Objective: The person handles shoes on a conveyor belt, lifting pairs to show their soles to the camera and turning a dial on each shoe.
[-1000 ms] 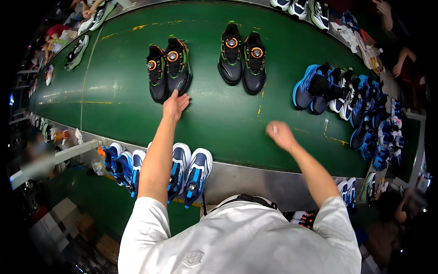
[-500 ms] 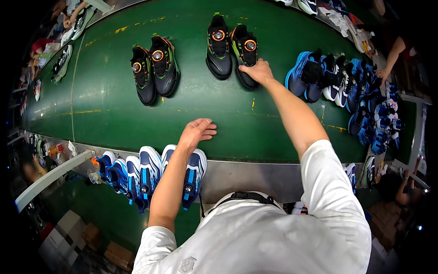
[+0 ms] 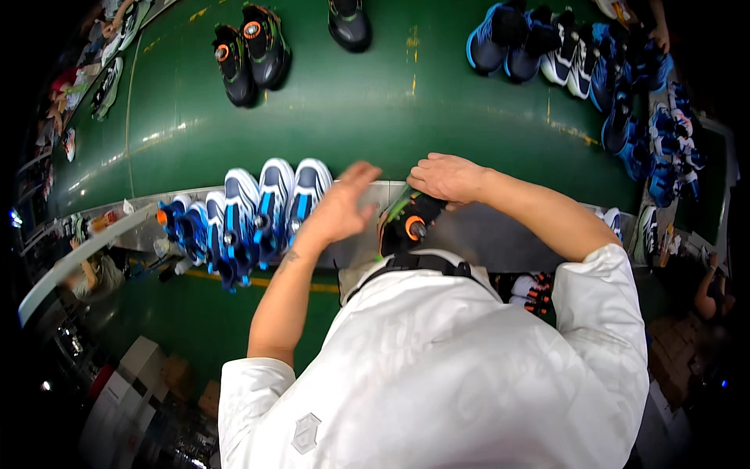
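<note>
1. Black shoe (image 3: 408, 220) w/ orange dial + green trim sits at the near edge of the green belt (image 3: 351, 109), right in front of the person's chest, over the metal rim (image 3: 367, 195).
2. Right hand (image 3: 445, 177) is clamped on top of it, fingers curled over the upper – holding the shoe. Left hand (image 3: 344, 205) is just beside the shoe on its left, fingers spread wide, holding nothing; blurred, contact w/ shoe can't tell.
3. Shoe orientation: mostly hidden under the right hand. Long axis seems to run roughly away from the person, tilted, dial end toward the body; which end is toe – can't tell.
4. Judgement on doing this well: keep the right-hand grip over the upper firm, bring left hand under or alongside the sole for 2-hand support, keep clear of the dial so it isn't knocked.
5. Just left on the rim: row of blue-white shoes (image 3: 266, 211), standing side by side, touching each other, near left hand.
6. Further out on belt: black pair (image 3: 250, 55), single dark shoe (image 3: 348, 23), well apart from the held one.
7. Far right: pile of blue shoes (image 3: 594, 70).
</note>
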A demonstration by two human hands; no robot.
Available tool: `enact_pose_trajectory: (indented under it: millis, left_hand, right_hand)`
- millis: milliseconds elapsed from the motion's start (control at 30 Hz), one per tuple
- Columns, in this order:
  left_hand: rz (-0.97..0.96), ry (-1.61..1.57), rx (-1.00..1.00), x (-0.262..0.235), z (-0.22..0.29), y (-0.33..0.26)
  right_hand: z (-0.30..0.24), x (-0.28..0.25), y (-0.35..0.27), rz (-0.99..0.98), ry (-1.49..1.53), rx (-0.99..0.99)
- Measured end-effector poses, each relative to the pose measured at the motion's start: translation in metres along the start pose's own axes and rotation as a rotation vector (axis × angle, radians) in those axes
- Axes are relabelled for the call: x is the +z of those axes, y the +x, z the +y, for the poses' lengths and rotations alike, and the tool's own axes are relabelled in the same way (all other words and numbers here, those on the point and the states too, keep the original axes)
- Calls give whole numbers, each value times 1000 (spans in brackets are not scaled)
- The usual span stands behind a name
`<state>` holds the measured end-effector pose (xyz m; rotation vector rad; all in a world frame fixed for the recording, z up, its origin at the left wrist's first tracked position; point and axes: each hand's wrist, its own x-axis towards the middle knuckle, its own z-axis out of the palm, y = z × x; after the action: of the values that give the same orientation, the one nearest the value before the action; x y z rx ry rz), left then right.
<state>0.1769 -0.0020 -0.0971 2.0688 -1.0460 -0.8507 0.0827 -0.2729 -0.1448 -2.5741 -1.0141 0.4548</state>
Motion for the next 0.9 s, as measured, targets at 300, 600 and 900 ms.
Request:
enact_pose_trajectory:
  millis: [300, 600, 900]
  left_hand:
    - [203, -125, -347, 149, 22, -53]
    - [334, 164, -281, 195, 33, -37]
    - [333, 144, -380, 212, 28, -36]
  right_hand:
    - [-74, 30, -72, 179, 554, 379]
    - [-88, 25, -62, 118, 323, 301]
    - [-116, 40, -38, 119, 485, 738]
